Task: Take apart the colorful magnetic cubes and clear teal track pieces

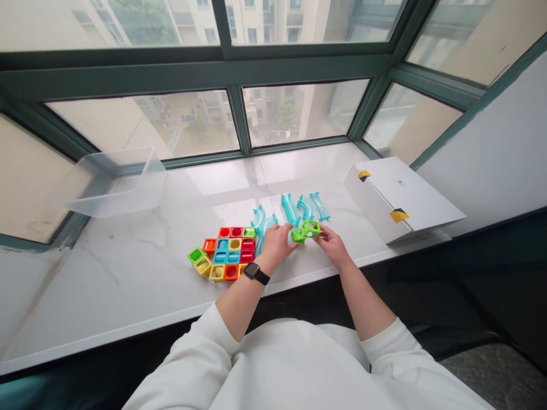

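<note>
Two joined or touching bright green open-frame toy blocks are between my hands, just above the white sill. My left hand [277, 246], with a black watch on its wrist, closes thumb and fingers at the smaller green block [297, 235]. My right hand [333, 246] pinches the right edge of the larger green block [311, 228]. Left of my hands lies a cluster of red, yellow, blue, orange and green cube blocks [234, 245], partly hidden by my left wrist. Clear teal track pieces [290, 209] lie just beyond my hands, some behind my left hand.
A clear plastic bin [119, 191] stands at the left by the window. A white box [405, 196] with yellow-and-black tabs sits at the right. The sill's front edge [188, 313] runs in front of my body, and green window frames [245, 122] bound the back.
</note>
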Available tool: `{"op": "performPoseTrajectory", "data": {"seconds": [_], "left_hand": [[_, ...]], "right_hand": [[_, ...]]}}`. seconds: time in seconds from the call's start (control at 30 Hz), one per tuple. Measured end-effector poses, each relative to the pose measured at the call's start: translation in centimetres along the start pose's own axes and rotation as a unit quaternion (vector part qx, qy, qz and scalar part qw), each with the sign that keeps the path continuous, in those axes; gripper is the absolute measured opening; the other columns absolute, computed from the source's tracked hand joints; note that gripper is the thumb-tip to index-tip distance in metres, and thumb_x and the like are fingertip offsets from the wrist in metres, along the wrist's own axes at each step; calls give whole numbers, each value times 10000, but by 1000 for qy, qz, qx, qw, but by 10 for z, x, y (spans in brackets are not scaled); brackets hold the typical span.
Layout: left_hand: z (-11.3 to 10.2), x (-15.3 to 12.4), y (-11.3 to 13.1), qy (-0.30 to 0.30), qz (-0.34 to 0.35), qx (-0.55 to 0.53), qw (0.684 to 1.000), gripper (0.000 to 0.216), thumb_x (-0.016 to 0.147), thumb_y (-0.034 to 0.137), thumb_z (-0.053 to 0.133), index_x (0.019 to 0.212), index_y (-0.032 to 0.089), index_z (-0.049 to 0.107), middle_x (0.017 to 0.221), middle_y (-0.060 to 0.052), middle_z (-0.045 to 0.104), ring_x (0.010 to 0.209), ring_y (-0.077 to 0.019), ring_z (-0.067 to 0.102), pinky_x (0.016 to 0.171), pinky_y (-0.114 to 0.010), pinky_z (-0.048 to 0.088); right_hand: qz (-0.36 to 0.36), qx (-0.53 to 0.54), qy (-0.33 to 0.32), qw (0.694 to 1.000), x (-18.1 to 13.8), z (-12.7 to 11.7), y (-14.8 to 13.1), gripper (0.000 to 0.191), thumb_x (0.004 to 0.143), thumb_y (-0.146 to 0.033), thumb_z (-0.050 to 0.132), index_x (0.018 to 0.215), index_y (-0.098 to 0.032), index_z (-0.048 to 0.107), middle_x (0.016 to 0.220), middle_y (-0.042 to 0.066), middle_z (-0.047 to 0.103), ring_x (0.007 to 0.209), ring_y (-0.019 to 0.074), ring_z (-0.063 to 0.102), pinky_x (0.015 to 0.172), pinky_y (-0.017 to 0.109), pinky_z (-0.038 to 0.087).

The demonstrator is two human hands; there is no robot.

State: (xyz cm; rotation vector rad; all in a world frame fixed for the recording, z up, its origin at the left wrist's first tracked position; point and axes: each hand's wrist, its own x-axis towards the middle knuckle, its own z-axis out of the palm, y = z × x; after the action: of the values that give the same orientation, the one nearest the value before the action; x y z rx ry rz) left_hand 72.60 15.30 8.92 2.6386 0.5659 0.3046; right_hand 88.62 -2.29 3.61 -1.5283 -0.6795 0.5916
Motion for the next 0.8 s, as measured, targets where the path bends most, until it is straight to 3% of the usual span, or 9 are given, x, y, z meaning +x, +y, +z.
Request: {"op": "performPoseTrajectory", "data": {"seconds": [0.53, 0.8], "left_hand": [[14, 6, -2, 8, -26, -28, 999, 612, 912, 376, 785, 1454, 244, 536, 1258, -89, 778, 1260, -307, 629, 1098, -458, 403], [15, 7, -3, -1, -21, 2, 1000, 589, 916, 428, 776, 1445, 258, 582, 1187, -95, 764, 1209, -295, 636, 1092, -442, 411]], "right_hand": [[-47, -91, -43, 994, 15, 12, 8, 497, 880, -445, 789, 1358, -330, 717, 1410, 80, 662, 1027, 245, 721, 859, 407, 646], [-49, -90, -56, 993, 18, 12, 11, 505, 888, -443, 772, 1372, -310, 711, 1427, 86, 658, 1016, 230, 725, 899, 401, 640]]}}
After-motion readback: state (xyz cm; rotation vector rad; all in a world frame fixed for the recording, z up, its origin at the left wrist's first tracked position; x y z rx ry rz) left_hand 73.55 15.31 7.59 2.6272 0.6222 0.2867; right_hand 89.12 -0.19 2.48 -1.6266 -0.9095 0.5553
